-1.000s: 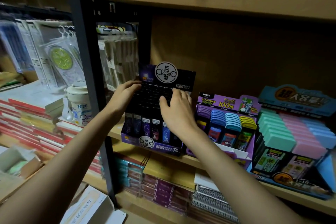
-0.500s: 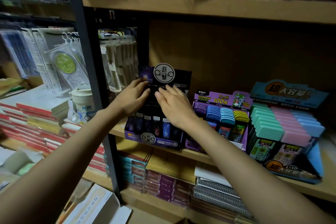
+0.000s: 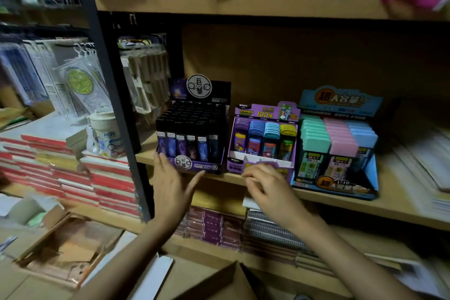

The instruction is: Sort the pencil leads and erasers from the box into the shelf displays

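Your left hand (image 3: 173, 185) spreads open by the black display (image 3: 192, 129); your blurred right hand (image 3: 267, 189), loosely curled, overlaps the purple display (image 3: 264, 135).

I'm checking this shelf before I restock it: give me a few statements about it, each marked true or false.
1. The black-and-purple cardboard display of pencil leads stands leftmost of three displays on the wooden shelf. True.
2. The purple cardboard display in the middle shows five colour rows. False: it shows four columns, purple, blue, teal and yellow.
3. The blue cardboard display holds green, pink and blue blocks. True.
4. The left hand grips a pack. False: its fingers are straight and hold nothing.
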### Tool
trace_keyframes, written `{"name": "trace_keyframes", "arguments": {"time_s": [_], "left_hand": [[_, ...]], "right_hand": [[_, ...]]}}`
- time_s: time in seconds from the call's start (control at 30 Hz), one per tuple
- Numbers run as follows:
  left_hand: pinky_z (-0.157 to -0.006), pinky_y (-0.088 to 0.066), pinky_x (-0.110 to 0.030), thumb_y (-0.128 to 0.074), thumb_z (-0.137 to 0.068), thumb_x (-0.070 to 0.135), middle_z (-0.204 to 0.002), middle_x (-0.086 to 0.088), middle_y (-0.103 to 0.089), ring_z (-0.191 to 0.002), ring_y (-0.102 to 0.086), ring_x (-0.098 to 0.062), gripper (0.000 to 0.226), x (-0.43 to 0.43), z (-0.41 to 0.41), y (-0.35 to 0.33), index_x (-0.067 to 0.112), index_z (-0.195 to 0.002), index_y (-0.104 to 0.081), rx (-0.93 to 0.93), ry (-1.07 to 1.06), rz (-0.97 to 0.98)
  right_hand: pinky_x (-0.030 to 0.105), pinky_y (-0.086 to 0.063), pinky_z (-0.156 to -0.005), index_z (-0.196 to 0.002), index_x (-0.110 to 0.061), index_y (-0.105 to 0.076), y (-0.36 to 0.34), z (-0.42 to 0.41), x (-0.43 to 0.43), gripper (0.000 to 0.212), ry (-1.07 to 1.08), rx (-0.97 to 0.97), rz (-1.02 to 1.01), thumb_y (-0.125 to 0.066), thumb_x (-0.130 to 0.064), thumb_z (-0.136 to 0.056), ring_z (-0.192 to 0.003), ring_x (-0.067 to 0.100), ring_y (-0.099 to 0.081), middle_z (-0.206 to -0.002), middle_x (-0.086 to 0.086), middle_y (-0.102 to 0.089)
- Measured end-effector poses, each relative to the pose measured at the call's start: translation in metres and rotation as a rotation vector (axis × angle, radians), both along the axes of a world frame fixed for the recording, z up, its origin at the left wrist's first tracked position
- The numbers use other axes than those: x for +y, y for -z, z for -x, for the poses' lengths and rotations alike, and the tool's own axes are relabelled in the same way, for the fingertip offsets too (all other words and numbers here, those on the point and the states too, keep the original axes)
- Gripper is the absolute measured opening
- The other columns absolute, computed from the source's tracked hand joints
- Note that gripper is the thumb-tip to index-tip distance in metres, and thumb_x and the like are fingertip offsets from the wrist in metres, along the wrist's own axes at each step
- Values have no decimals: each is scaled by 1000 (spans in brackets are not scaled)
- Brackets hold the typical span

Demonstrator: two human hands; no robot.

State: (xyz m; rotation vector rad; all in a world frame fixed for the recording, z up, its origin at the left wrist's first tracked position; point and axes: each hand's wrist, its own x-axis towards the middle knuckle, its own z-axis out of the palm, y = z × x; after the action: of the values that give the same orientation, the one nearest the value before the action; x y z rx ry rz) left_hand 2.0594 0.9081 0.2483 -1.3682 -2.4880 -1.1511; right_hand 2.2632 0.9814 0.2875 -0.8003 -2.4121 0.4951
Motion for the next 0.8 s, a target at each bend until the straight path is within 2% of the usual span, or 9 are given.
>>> {"name": "trace_keyframes", "arguments": {"time_s": [0.07, 0.13, 0.23, 0.3, 0.43, 0.6, 0.7, 0.8], "left_hand": [[-117, -4, -36, -56, -76, 62, -154, -30, 2, -145, 3, -33, 115, 11, -5, 5, -11, -145, -1, -117, -12, 27], [-117, 0, -35, -59, -77, 59, -152, -34, 6, -144, 8, -36, 116, 21, -11, 6, -14, -143, 2, -163, -28, 17], [-116, 2, -32, -62, -79, 52, -150, -37, 7, -144, 8, -39, 113, 28, -17, 9, -16, -142, 2, -178, -59, -38], [-115, 2, -30, -64, -79, 49, -151, -35, 9, -144, 8, -37, 112, 31, -16, 12, -14, -143, 3, -203, -52, -78], [-112, 4, -25, -65, -79, 48, -152, -31, 11, -144, 8, -34, 112, 37, -11, 18, -11, -144, 5, -199, -23, -104], [-115, 1, -28, -64, -79, 50, -153, -31, 10, -145, 7, -34, 112, 43, -6, 19, -11, -144, 4, -196, -17, -90], [-115, -2, -30, -65, -78, 51, -153, -30, 9, -145, 7, -33, 114, 47, -2, 22, -11, -145, 3, -180, -20, -96], [-117, -7, -36, -65, -78, 51, -155, -27, 9, -145, 5, -32, 112, 41, -2, 19, -7, -146, 3, -192, -15, -77]], "right_hand": [[17, -24, -101, -127, -12, -54, 19, 0, -5, 32, 45, -61, 34, -44, -23, -98, -125, 16, -39, -131, -1, -50], [21, -12, -113, -143, -19, -37, 37, 6, -8, 44, 62, -128, 47, -40, -28, -99, -140, 9, -20, -151, -7, -29], [26, 0, -116, -149, -26, -14, 55, 25, -9, 53, 30, -224, 15, -35, -32, -100, -142, 1, 5, -156, -14, -1], [30, 0, -117, -150, -25, -8, 61, 38, -6, 57, 43, -249, 9, -34, -34, -100, -143, 3, 8, -156, -14, 5], [31, 3, -118, -150, -20, -6, 72, 53, -2, 57, 71, -274, -90, -32, -32, -101, -144, 8, 7, -158, -6, 3], [31, 17, -110, -150, -20, -8, 79, 52, 1, 56, 73, -275, -141, -32, -28, -100, -141, 5, 12, -158, -6, 4], [32, 15, -111, -149, -20, -19, 76, 50, 3, 52, 57, -289, -141, -34, -27, -100, -144, 8, 10, -158, -5, 4], [33, 7, -115, -145, -22, -30, 70, 43, 0, 48, 4, -292, -68, -38, -26, -99, -144, 9, 11, -158, -7, 4]]}}
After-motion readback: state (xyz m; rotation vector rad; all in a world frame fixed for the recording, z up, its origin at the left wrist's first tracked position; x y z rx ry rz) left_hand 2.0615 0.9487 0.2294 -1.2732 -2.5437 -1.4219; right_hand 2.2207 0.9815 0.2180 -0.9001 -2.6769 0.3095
